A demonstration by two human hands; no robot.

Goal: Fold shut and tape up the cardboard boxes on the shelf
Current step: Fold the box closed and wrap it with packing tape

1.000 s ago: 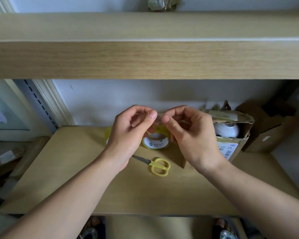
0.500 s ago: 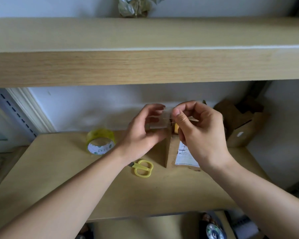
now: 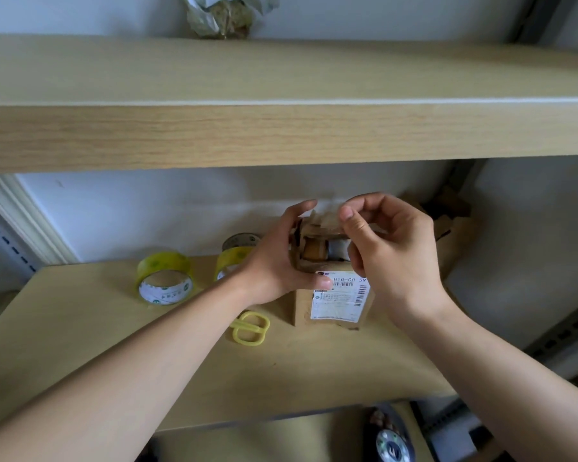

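A small cardboard box (image 3: 327, 301) bearing a white shipping label (image 3: 341, 296) stood on the lower wooden shelf (image 3: 114, 345), between the two hands, its top flaps not yet closed and its contents partly visible. The left hand (image 3: 277, 261) gripped the box's near upper corner, thumb pressed against the label's edge and fingers curled over the top. The right hand (image 3: 387, 248), above the box's opening, pinched a strip of clear tape (image 3: 327, 216) between thumb and fingers. Just below the left wrist lay yellow-handled scissors (image 3: 249, 328). Two yellowish tape rolls (image 3: 165, 276) sat to the left of the left hand. A second cardboard box (image 3: 454, 225) rested behind the right hand.
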